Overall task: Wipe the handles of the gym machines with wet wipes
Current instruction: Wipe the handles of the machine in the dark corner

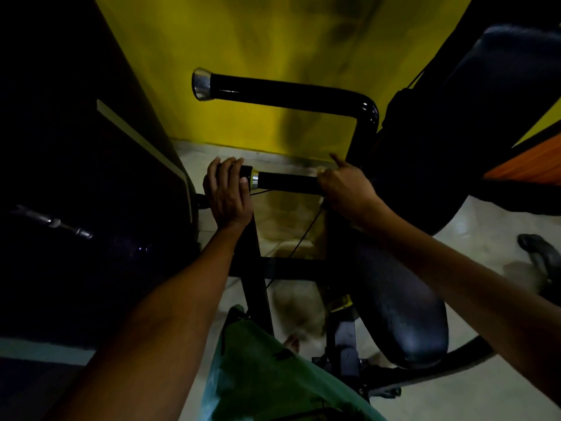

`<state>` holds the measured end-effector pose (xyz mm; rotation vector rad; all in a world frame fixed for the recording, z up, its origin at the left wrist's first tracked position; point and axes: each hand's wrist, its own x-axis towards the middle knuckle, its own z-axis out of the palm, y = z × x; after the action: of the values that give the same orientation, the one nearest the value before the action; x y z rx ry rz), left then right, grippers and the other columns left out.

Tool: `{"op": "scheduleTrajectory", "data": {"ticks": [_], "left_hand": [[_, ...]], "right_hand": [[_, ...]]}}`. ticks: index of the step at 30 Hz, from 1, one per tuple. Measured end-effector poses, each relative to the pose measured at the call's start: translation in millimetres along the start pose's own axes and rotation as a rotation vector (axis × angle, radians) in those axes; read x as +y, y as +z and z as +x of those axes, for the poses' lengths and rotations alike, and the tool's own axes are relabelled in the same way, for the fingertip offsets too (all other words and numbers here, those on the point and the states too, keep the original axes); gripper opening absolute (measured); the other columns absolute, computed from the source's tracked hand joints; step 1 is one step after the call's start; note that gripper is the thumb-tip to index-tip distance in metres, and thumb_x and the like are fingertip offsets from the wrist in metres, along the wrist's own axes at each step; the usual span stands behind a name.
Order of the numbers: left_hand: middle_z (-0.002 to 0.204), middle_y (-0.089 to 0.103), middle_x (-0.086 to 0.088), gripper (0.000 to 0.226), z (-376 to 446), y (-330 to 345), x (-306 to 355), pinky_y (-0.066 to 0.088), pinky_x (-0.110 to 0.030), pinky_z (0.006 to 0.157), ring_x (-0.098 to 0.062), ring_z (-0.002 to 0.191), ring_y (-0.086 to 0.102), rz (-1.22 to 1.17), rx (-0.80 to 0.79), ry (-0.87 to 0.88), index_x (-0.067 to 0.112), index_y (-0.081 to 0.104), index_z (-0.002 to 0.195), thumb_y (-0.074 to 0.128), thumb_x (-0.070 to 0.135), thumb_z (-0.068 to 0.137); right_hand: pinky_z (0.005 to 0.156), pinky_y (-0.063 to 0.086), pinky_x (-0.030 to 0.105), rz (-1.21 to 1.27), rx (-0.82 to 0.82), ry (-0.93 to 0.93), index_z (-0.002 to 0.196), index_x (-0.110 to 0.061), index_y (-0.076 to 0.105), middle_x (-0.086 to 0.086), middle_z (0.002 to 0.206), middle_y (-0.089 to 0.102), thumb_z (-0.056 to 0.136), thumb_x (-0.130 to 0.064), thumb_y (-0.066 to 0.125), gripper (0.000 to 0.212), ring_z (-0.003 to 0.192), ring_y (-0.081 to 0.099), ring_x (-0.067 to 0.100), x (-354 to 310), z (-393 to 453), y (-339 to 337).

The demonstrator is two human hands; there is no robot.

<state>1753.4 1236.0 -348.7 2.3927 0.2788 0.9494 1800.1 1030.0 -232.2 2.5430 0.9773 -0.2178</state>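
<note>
A short black handle [287,181] with a metal ring near its left end runs across the middle of the view. My left hand [227,192] covers its left end, fingers laid over the end cap. My right hand [346,185] grips the handle's right end, with the index finger pointing up; a pale scrap that may be a wet wipe [321,171] peeks out at the fingers, too dark to tell. Above it, a longer black handle [288,92] with a chrome end cap bends down at the right.
A dark padded seat [403,323] lies at the lower right and a dark back pad [485,117] at the upper right. A large dark machine housing [76,208] fills the left. Yellow wall [273,41] behind, pale floor tiles [470,399] below, a shoe [537,247] at far right.
</note>
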Motion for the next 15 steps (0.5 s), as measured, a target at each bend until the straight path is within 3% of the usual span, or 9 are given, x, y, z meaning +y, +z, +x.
{"op": "scheduleTrajectory", "data": {"ticks": [2,4,7,8,11,12,14,15], "left_hand": [[0.120,0.060,-0.012,0.057,0,-1,1,0.037,-0.045,0.100,-0.028,0.124,0.038,-0.015,-0.005,-0.003,0.006,0.060,0.119,0.017,0.037,0.100],[0.120,0.060,-0.013,0.053,0,-2,2,0.037,-0.046,0.100,-0.029,0.123,0.038,-0.020,-0.012,-0.003,0.005,0.061,0.118,0.020,0.035,0.100],[0.120,0.059,-0.013,0.047,1,-4,3,0.036,-0.044,0.101,-0.028,0.124,0.037,-0.015,-0.038,0.000,0.005,0.061,0.117,0.026,0.028,0.096],[0.120,0.059,-0.013,0.046,0,-5,3,0.035,-0.043,0.101,-0.028,0.124,0.037,-0.009,-0.042,0.002,0.004,0.061,0.117,0.027,0.028,0.096],[0.120,0.059,-0.013,0.045,1,-7,4,0.035,-0.041,0.101,-0.028,0.123,0.038,0.002,-0.045,-0.003,0.005,0.061,0.116,0.027,0.028,0.096],[0.119,0.059,-0.013,0.045,1,-7,5,0.035,-0.041,0.100,-0.028,0.123,0.038,0.002,-0.048,-0.006,0.005,0.061,0.116,0.027,0.028,0.096],[0.118,0.060,-0.012,0.045,1,-8,5,0.036,-0.041,0.100,-0.028,0.121,0.039,0.010,-0.055,-0.014,0.005,0.061,0.115,0.027,0.029,0.097],[0.118,0.060,-0.013,0.046,1,-9,5,0.036,-0.041,0.100,-0.028,0.121,0.039,0.017,-0.063,-0.017,0.005,0.061,0.115,0.026,0.029,0.097]], "right_hand": [[0.114,-0.010,0.038,-0.133,0.007,-0.056,0.111,-0.004,0.059,0.010,0.106,0.062,0.094,-0.004,0.031,0.033,0.103,0.058,0.025,-4,2,2],[0.113,-0.009,0.040,-0.206,0.048,-0.097,0.120,-0.003,0.056,0.010,0.111,0.061,0.094,-0.007,0.035,0.034,0.105,0.059,0.024,0,-5,10],[0.109,0.030,0.040,-0.263,0.246,-0.222,0.103,-0.004,0.071,0.008,0.103,0.070,0.073,-0.014,0.070,0.031,0.091,0.068,0.017,17,-14,18],[0.106,0.035,0.037,-0.278,0.242,-0.238,0.098,-0.006,0.074,0.006,0.101,0.072,0.070,-0.015,0.072,0.029,0.089,0.069,0.014,20,-16,18],[0.105,0.036,0.033,-0.234,0.275,-0.283,0.096,-0.008,0.074,0.005,0.099,0.072,0.081,-0.010,0.043,0.034,0.093,0.068,0.016,22,-19,18],[0.102,0.041,0.034,-0.245,0.303,-0.304,0.090,-0.008,0.075,0.006,0.096,0.072,0.079,-0.009,0.044,0.033,0.091,0.069,0.018,24,-24,17],[0.099,0.044,0.039,-0.308,0.364,-0.366,0.079,-0.010,0.075,0.008,0.089,0.071,0.066,-0.008,0.067,0.015,0.085,0.069,0.020,28,-31,21],[0.101,0.043,0.041,-0.288,0.387,-0.371,0.077,-0.011,0.075,0.008,0.085,0.070,0.060,-0.005,0.075,0.018,0.084,0.069,0.020,32,-35,23]]}}
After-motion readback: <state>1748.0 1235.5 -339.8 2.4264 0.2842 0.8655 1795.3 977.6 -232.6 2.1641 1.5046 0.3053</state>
